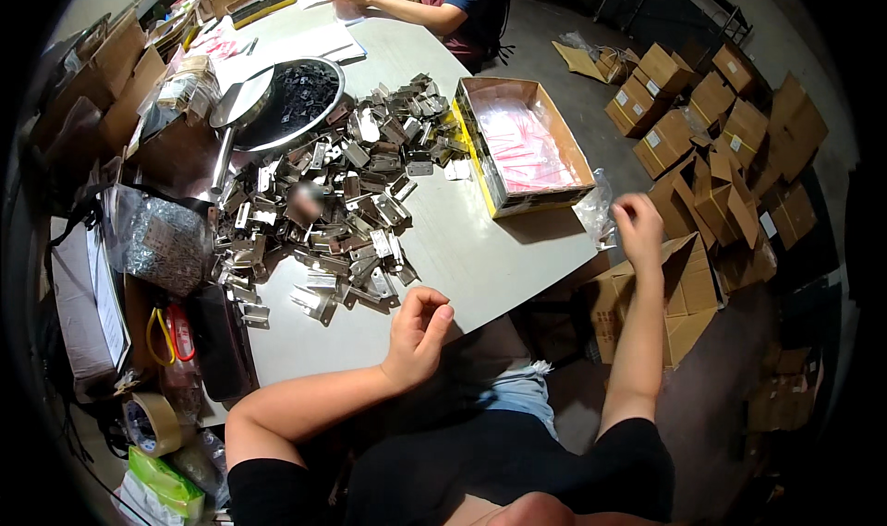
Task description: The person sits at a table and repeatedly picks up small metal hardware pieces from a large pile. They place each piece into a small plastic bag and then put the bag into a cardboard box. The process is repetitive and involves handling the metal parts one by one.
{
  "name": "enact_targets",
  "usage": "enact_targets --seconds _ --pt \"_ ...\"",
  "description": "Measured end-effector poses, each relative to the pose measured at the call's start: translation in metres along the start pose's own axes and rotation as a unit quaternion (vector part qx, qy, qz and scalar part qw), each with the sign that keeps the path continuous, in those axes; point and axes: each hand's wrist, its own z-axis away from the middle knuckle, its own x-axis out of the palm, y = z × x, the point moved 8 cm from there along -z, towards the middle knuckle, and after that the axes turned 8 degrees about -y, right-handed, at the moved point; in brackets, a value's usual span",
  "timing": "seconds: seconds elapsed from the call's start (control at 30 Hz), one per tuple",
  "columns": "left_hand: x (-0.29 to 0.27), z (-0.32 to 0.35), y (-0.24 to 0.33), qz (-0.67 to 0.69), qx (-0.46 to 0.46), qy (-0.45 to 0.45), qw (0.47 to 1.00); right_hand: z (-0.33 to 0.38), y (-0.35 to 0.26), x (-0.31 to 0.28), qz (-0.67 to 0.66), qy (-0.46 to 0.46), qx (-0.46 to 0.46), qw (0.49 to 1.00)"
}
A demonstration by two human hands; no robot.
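My left hand point(418, 338) hovers at the near table edge with its fingers loosely curled and the thumb alongside; nothing shows in it. It is nearest to a heap of bent silver metal brackets point(365, 217) with holes. My right hand point(639, 230) is raised past the table's right corner, its fingers drawn together in a pinch. Whatever it may hold is hidden. A crumpled clear plastic bag point(596, 214) lies just left of it. An open carton point(588, 190) holding pink-and-white plastic bags point(522, 143) stands at the table's right edge.
A steel bowl point(340, 87) holds small black parts, with a metal scoop point(224, 152) at its side. Bagged screws point(162, 240), scissors point(159, 337) and a tape roll point(152, 424) line the left. Cartons point(661, 143) crowd the right floor. Another person point(453, 13) works across the table.
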Motion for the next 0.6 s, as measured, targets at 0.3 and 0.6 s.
enact_targets --seconds 0.3,0.6 --pt "0.001 -0.001 -0.005 0.008 -0.011 -0.016 1.0 -0.113 -0.079 0.117 0.083 -0.279 -0.118 0.949" --pt "0.002 -0.001 0.006 -0.063 0.006 -0.022 0.998 -0.056 -0.129 0.064 -0.059 -0.13 -0.142 0.98"
